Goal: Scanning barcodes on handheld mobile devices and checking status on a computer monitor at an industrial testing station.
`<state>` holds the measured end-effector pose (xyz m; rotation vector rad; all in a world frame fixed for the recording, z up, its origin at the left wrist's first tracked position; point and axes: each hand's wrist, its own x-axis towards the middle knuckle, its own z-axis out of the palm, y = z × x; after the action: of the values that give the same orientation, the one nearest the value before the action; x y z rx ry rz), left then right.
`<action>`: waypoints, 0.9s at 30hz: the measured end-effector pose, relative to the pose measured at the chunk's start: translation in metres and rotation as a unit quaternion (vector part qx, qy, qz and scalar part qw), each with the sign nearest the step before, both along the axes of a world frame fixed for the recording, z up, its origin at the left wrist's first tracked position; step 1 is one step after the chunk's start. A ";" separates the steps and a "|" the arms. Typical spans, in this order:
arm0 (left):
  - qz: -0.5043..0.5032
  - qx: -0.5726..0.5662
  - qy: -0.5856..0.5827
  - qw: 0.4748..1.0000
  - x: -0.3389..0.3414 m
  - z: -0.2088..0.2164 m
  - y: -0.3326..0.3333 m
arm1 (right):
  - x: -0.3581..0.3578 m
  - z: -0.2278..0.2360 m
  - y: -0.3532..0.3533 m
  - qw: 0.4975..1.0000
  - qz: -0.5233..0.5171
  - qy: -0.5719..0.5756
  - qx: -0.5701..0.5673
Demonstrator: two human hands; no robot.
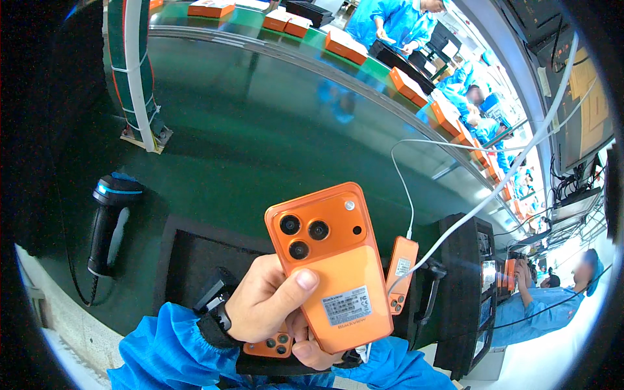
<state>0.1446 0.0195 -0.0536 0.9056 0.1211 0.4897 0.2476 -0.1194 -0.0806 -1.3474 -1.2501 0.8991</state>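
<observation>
My left hand [270, 302] grips an orange smartphone [328, 260], its thumb lying flat on the phone's back. Three camera lenses and a flash show at the top, and a silver printed label is stuck on the lower half. My right hand [316, 355] is closed at the phone's bottom edge, mostly hidden behind it. A bit of white cable [365, 352] shows beside the right wrist. Below the left hand lies another orange phone [268, 346], partly covered. To the right, a third orange phone [402, 273] has a white cable running to its top end.
A black handheld scanner [107, 224] lies at left on the green table [214, 130]. Under my hands is a black tray [179, 250]. A black case with a handle [429, 292] stands at right. Orange boxes [344, 45] line a conveyor beyond, with co-workers in blue there.
</observation>
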 end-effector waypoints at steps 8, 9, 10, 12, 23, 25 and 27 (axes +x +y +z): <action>0.000 0.015 0.004 1.000 0.003 0.003 -0.001 | 0.001 -0.015 -0.005 0.999 -0.019 0.035 0.029; 0.000 0.015 0.004 1.000 0.003 0.003 -0.001 | 0.001 -0.016 -0.006 0.998 -0.017 0.044 0.033; 0.005 0.018 -0.001 1.000 0.004 0.003 -0.001 | -0.002 -0.017 -0.005 0.998 -0.017 0.044 0.033; 0.010 0.020 -0.006 1.000 0.004 0.002 -0.001 | -0.007 -0.019 -0.003 0.993 -0.062 0.062 0.075; 0.037 0.005 -0.010 0.999 0.000 0.002 -0.004 | -0.016 -0.009 0.000 0.991 -0.103 0.054 0.062; 0.045 -0.043 -0.017 0.998 0.000 0.009 -0.007 | -0.018 -0.008 0.005 0.974 -0.156 0.114 0.117; 0.066 -0.073 -0.041 0.994 0.002 0.006 -0.006 | -0.018 0.006 0.011 0.956 -0.197 0.169 0.140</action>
<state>0.1464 0.0131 -0.0474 0.7373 0.1418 0.6328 0.2298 -0.1087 -0.0750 -1.1061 -0.7732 0.6088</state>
